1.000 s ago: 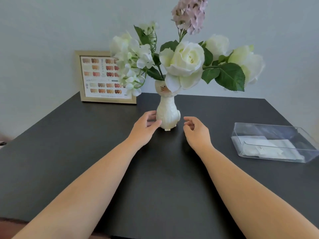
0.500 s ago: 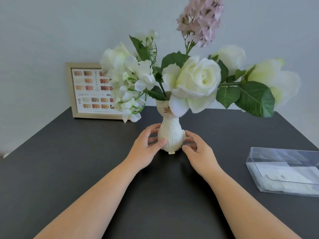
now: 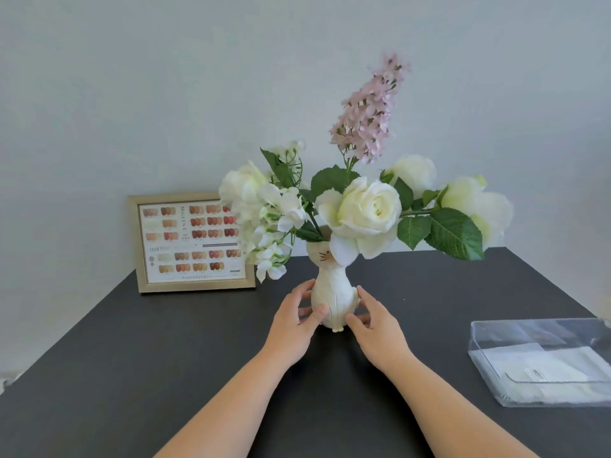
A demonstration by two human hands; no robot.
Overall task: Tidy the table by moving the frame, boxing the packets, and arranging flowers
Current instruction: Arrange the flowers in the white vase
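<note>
A white cat-shaped vase [image 3: 333,294] stands upright mid-table, holding white roses [image 3: 365,211], small white blossoms and a tall pink flower spike [image 3: 368,110]. My left hand [image 3: 294,327] wraps the vase's left side and my right hand [image 3: 375,323] presses its right side near the base. A gold frame [image 3: 190,242] with a colour chart leans on the wall at the back left. A clear plastic box [image 3: 542,360] with white packets [image 3: 558,368] inside lies at the right.
The dark table [image 3: 165,358] ends at a pale wall behind the frame. Its left edge runs diagonally at the lower left. Leaves and roses overhang the table to the vase's right.
Both hands have closed in from beside the vase to grip it on either side. The view has tilted up, so everything sits lower in the picture.
</note>
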